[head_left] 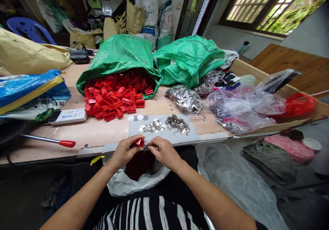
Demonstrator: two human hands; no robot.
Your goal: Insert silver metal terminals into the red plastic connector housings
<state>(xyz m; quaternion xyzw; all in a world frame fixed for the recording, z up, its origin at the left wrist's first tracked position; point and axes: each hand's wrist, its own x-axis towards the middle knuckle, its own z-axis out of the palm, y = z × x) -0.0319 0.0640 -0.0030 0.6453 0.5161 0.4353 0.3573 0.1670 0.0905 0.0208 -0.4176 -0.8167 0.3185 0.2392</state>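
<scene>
Just over the table's front edge, my left hand (123,152) pinches a small red plastic piece (140,142) between thumb and fingers. My right hand (164,151) is closed on a thin metal-tipped tool (146,145); a bit of yellow shows at its fingers, and its kind is mostly hidden. The tool's tip meets the red piece or lies right beside it. Beyond the hands, a grey mat (133,129) bears two piles of small metal pieces, one bright (154,125) and one darker (178,124). Below the hands hangs an open white sack (128,185) with a dark red inside.
Many red pieces (110,98) spill from a green sack (120,52). Another green sack (190,57) and a bag of metal pieces (185,99) lie to its right. A wooden tray (295,120) holds plastic bags. On the left, a red-tipped lever (67,143) sticks out near a white box (69,116).
</scene>
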